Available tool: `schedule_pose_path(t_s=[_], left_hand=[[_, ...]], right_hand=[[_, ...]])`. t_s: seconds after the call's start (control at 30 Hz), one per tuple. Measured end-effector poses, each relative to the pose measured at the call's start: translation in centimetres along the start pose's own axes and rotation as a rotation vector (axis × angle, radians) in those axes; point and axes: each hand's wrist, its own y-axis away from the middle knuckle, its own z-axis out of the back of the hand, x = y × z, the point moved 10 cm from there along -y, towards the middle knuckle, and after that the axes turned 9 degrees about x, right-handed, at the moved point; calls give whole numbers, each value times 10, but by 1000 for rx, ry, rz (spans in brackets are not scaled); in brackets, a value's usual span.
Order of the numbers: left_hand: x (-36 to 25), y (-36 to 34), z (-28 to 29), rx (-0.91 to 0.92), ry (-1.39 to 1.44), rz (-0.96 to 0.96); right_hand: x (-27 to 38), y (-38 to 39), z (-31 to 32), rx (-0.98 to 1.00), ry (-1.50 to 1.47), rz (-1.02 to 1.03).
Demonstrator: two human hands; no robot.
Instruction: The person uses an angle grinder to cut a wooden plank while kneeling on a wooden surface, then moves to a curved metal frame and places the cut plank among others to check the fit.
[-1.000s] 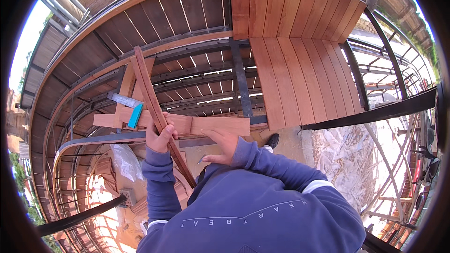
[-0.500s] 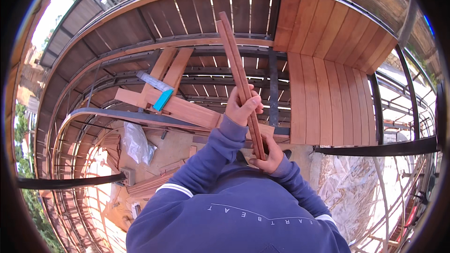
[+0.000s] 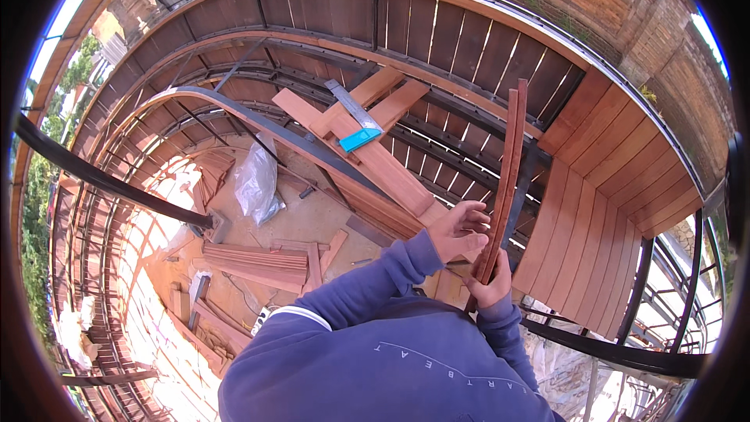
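Note:
Two long, narrow wooden boards [image 3: 512, 164] stand together almost on end, tilted slightly away from me. My right hand [image 3: 491, 280] wraps around their lower part. Beside them, my left hand [image 3: 459, 233] has its fingers apart and slightly curled. Its fingertips are close to the boards, and I cannot tell whether they touch. To the left, a try square [image 3: 359, 138] with a teal stock and a metal blade rests on crossed wooden planks [image 3: 391, 176] laid over the dark metal frame.
Slatted bench seating [image 3: 574, 246] is at the right. A curved metal-framed bench [image 3: 258, 121] sweeps around the left. On the floor lie a clear plastic bag [image 3: 256, 180], stacked boards [image 3: 254, 262] and offcuts. Black rails [image 3: 109, 180] cross both sides.
My view has swung right, so the bench and planks appear turned. My left hand has let go of the boards and opened. My right hand still holds them, now more upright.

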Motion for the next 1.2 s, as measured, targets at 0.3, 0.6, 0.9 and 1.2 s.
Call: schedule_pose_path(t_s=[0.3,0.6,0.9,1.2], left_hand=[[13,93,57,-216,83,19],[-51,127,131,-272,192,-301],[-144,200,302,-480,321,-419],[-158,225,359,-513,-100,-166]], right_hand=[[48,8,-6,-35,435,130],[43,-42,-149,303,608,84],[93,-157,-285,319,457,352],[23,-331,-193,-158,692,-203]])
